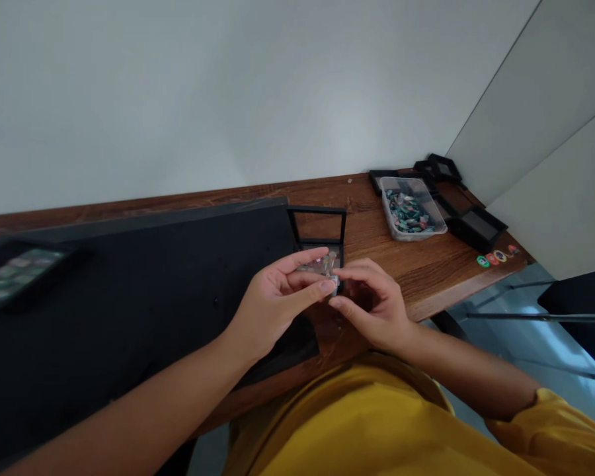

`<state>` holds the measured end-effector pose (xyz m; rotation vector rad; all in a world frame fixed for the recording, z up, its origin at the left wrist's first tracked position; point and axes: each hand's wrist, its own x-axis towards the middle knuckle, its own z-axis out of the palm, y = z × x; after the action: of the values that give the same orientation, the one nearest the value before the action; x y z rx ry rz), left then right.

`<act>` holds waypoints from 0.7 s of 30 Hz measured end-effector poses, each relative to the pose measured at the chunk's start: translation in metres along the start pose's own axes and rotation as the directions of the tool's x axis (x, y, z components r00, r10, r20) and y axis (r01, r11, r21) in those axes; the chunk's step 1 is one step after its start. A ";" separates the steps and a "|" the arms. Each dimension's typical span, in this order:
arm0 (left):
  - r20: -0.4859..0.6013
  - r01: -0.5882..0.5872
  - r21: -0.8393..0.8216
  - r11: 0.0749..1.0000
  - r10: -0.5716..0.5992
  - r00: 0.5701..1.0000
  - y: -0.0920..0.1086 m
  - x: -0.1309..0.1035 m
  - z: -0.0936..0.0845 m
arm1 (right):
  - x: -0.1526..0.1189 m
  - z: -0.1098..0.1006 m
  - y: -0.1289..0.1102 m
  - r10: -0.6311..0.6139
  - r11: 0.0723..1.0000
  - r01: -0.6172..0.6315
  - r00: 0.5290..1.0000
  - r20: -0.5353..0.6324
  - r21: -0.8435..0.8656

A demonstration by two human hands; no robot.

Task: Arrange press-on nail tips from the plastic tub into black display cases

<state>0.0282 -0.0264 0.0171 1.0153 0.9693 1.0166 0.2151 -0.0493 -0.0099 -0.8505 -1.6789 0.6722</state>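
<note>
My left hand (282, 291) is closed around a small clear, shiny plastic item (322, 264), its thumb and index finger at the edges. From the right, the index fingertip and thumb of my right hand (377, 301) close in on a small silvery-grey piece (334, 283) at the left thumb's tip. Fingers hide much of both, so their exact kind cannot be made out. Just behind my hands stands an open black display case (317, 211), its windowed lid raised; my left hand partly covers its base.
A clear plastic tub (441, 229) of small green, white and reddish wrapped pieces stands at the right among several black cases (478, 227). Round colourful stickers (500, 256) lie near the table's right edge. A black mat (178, 277) covers the left side, with a blurred case (24, 271) on it.
</note>
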 end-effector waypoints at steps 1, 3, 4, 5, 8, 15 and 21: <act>0.003 -0.002 0.000 1.000 0.002 1.000 0.000 0.000 0.000 | 0.000 0.000 0.000 -0.015 1.000 0.015 1.000 0.000 -0.023; 0.011 -0.004 0.006 1.000 0.004 1.000 0.000 0.000 0.001 | -0.001 0.000 0.000 -0.039 0.997 0.039 0.999 -0.004 -0.065; 0.016 -0.008 0.012 1.000 0.008 1.000 0.000 -0.001 0.001 | -0.001 0.000 -0.001 -0.046 0.996 0.045 0.999 -0.005 -0.081; 0.020 -0.017 0.024 1.000 0.016 1.000 0.000 -0.001 0.001 | -0.001 0.000 -0.001 -0.051 0.995 0.050 0.999 -0.006 -0.088; 0.024 -0.083 0.094 0.992 0.081 0.996 0.001 -0.001 0.000 | -0.001 0.001 -0.002 -0.037 0.995 0.036 0.999 -0.015 -0.094; -0.125 -0.406 0.452 0.794 0.507 0.853 0.005 0.019 -0.022 | 0.014 -0.016 0.012 0.049 0.941 -0.035 0.998 0.034 -0.336; -0.142 -0.387 0.660 0.644 0.613 0.778 0.006 0.030 -0.037 | 0.023 -0.024 0.021 0.230 0.855 -0.093 0.950 0.213 -0.509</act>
<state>-0.0009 0.0105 0.0096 1.7583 1.4013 1.4432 0.2389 -0.0179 -0.0074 -1.3266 -2.0872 0.4854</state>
